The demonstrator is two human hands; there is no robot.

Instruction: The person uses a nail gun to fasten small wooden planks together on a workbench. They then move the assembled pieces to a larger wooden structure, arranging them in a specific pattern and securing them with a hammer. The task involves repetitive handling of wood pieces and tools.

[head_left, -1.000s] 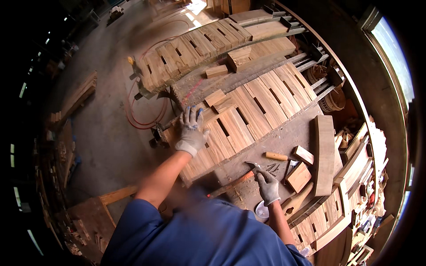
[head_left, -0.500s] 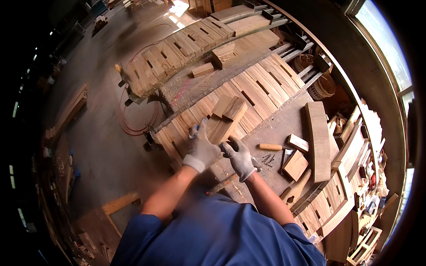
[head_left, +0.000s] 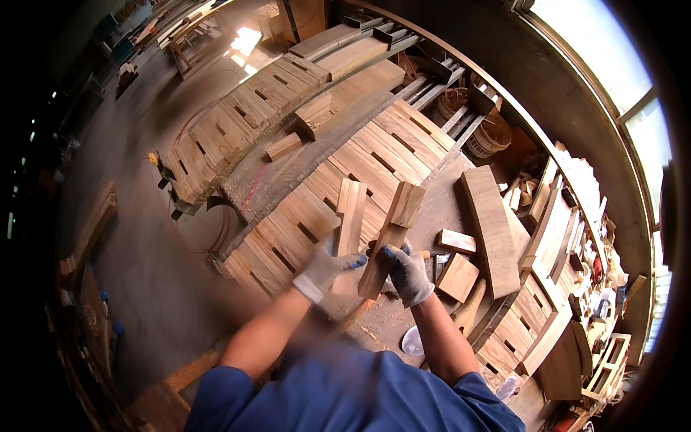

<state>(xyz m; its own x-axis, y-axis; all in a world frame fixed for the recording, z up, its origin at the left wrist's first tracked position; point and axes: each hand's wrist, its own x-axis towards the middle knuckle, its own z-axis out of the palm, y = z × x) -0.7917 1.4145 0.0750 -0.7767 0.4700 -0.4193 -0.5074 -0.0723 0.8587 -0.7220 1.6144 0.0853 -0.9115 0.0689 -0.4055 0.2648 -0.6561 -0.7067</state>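
Note:
My left hand (head_left: 324, 272), in a pale glove with blue on the fingertips, grips a stepped wooden block (head_left: 351, 209), its thumb across the near part. A second stepped wooden block (head_left: 394, 229) stands tilted in my right hand (head_left: 410, 275), gloved alike, with the fingers closed round its right side. The two blocks are apart, above the near edge of a row of slotted wooden boards (head_left: 338, 180). Behind my right hand a wooden-handled tool (head_left: 426, 255) is partly hidden.
To the right lie a long curved board (head_left: 491, 227), two small wooden blocks (head_left: 456, 241) and a wooden mallet-like handle (head_left: 469, 308). A white lid-like disc (head_left: 412, 341) is near my right forearm. Another slotted row (head_left: 245, 115) runs farther back, with buckets (head_left: 489, 137) beyond the metal rails.
The wooden blocks, earlier together over the slotted boards with both hands at their near end, are now separated, one in each hand. The view has shifted to the right.

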